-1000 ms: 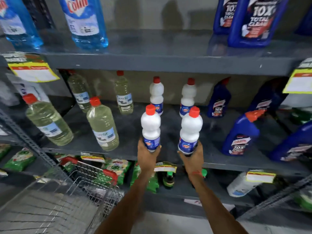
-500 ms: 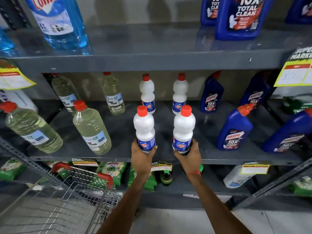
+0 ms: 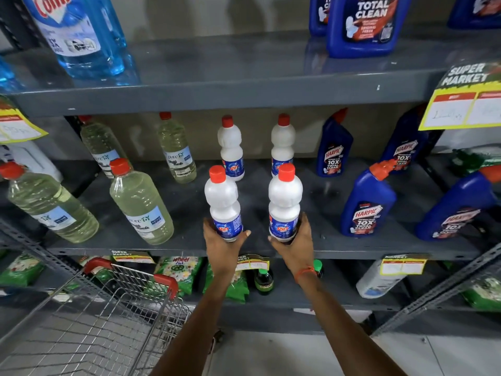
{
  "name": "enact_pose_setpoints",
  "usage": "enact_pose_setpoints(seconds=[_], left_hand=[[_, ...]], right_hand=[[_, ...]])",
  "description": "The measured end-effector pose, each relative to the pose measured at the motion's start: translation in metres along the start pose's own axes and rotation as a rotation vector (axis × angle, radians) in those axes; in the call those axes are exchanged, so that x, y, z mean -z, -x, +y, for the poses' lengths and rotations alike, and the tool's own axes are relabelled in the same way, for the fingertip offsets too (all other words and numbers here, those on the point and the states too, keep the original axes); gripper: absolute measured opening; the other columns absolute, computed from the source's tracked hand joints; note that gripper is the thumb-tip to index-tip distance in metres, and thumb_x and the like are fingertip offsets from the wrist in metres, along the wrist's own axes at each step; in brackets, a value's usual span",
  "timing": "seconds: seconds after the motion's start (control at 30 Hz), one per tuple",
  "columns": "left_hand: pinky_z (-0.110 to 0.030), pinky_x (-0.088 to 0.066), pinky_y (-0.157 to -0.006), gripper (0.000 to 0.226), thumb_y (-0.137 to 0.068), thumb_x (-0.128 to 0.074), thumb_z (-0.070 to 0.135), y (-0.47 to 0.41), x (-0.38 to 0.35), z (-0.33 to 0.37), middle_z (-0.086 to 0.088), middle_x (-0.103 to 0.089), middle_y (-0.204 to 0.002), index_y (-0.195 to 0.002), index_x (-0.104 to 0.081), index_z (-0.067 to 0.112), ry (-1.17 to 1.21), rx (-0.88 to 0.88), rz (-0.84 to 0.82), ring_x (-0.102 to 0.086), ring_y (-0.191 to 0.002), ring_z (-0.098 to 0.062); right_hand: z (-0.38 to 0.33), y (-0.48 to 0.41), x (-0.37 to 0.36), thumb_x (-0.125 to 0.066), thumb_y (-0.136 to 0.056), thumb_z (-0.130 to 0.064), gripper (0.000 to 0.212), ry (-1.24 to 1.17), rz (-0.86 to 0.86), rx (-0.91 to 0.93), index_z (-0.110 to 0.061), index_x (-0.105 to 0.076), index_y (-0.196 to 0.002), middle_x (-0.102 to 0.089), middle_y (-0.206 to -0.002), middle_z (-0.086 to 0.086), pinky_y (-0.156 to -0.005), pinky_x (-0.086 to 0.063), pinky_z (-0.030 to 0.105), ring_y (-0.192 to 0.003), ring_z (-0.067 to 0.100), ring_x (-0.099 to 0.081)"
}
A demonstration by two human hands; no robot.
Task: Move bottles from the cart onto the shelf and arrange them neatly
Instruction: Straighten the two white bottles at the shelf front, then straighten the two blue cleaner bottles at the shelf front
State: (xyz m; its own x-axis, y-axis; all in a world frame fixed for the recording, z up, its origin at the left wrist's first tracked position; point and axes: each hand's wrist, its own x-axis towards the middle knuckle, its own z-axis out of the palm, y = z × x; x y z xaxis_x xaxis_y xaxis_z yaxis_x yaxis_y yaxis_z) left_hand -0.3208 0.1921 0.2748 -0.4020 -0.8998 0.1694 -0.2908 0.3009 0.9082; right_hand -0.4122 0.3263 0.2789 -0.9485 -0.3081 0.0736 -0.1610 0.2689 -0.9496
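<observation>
Two white bottles, red caps, blue labels: left one (image 3: 224,203) and right one (image 3: 284,202), upright at front edge of middle shelf (image 3: 189,202), side by side, small gap between. Two matching bottles (image 3: 231,149) upright directly behind, near shelf's back.

Middle shelf (image 3: 189,210), near edge: two held bottles, left one (image 3: 223,204) in left hand (image 3: 221,244), right one (image 3: 284,203) in right hand (image 3: 294,244).
Far behind: two more bottles (image 3: 231,149).
Left: clear bottles (image 3: 141,204).
Right: angled-neck bottles (image 3: 367,202).
Near left, below: cart (image 3: 113,302).
</observation>
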Motion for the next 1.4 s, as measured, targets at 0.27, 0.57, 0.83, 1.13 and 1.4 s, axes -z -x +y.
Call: enact_pose_setpoints(seconds=[0.27,0.57,0.83,1.13,1.4], left_hand=[[-0.044,-0.02,-0.119,0.108,-0.08,-0.064,0.053,0.09,-0.041,0.059,-0.014,0.002,-0.159,-0.149,0.004,0.004,-0.242,-0.46,0.179,-0.003,-0.149,-0.025],[-0.036,-0.011,-0.121,0.129,-0.061,-0.079,0.054,0.172,-0.196,0.128,-0.016,0.004,-0.158,-0.147,-0.002,-0.004,-0.048,-0.25,-0.126,-0.005,-0.147,-0.027],[-0.051,-0.027,-0.116,0.135,-0.056,-0.081,0.058,0.167,-0.257,0.14,-0.016,-0.012,-0.159,-0.149,0.005,0.011,0.055,0.043,0.032,-0.018,-0.144,-0.035],[-0.055,-0.048,-0.095,0.113,-0.054,-0.088,0.035,0.161,-0.267,0.139,-0.017,-0.046,-0.136,-0.142,-0.022,0.011,0.059,0.062,0.17,-0.049,-0.121,-0.036],[-0.053,-0.048,-0.096,0.11,-0.054,-0.087,0.034,0.173,-0.26,0.135,-0.017,-0.048,-0.135,-0.141,-0.024,0.01,0.034,0.03,0.189,-0.048,-0.121,-0.035]], right_hand=[[-0.003,0.012,0.092,-0.053,-0.09,-0.013,0.037,0.102,0.289,0.427,0.0,-0.052,-0.125,-0.055,-0.122,0.018,-0.107,-0.035,0.022,-0.118,0.02,-0.046],[0.074,-0.036,0.233,-0.077,-0.075,-0.017,0.081,0.185,0.537,0.154,0.008,-0.034,-0.139,-0.036,-0.139,0.033,-0.113,-0.018,0.021,-0.131,0.045,-0.034],[0.094,-0.087,0.275,-0.089,-0.053,-0.032,0.13,0.217,0.451,-0.058,0.002,-0.007,-0.148,-0.025,-0.153,0.025,-0.114,-0.021,0.038,-0.14,0.038,-0.025],[0.106,-0.084,0.27,-0.087,-0.057,-0.031,0.126,0.148,0.466,-0.064,-0.002,-0.006,-0.149,-0.031,-0.15,0.022,-0.11,-0.037,0.047,-0.138,0.036,-0.033],[0.106,-0.082,0.27,-0.088,-0.056,-0.031,0.126,0.147,0.471,-0.076,-0.004,-0.007,-0.15,-0.038,-0.147,0.021,-0.107,-0.04,0.049,-0.134,0.036,-0.038]])
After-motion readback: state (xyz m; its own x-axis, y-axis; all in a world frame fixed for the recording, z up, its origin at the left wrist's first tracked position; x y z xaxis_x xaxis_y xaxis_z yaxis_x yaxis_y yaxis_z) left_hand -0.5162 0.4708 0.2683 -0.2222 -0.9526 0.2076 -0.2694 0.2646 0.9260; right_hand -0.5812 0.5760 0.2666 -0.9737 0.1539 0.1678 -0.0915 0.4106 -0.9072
